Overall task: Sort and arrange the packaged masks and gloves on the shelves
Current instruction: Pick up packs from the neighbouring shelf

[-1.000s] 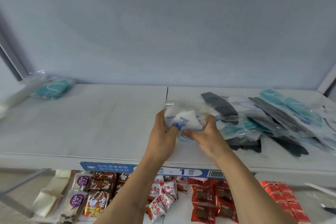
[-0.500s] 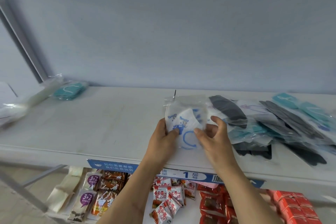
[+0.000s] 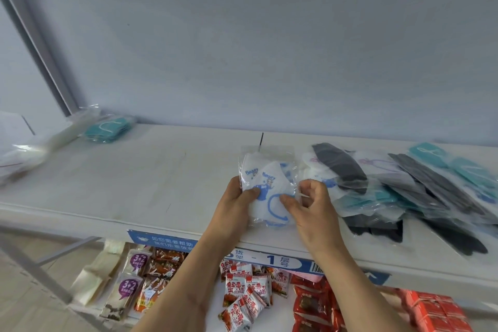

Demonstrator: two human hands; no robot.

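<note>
Hands meet at the front edge of the white metal shelf. Left hand grips the left side of a clear plastic packet of white masks with blue print, thumb on its face. Right hand pinches the packet's right edge, fingers curled. Packet lies over the shelf, near its front lip. Just right of it, a loose heap of black, grey and teal packaged masks. Teal mask packet at far left rear.
</note>
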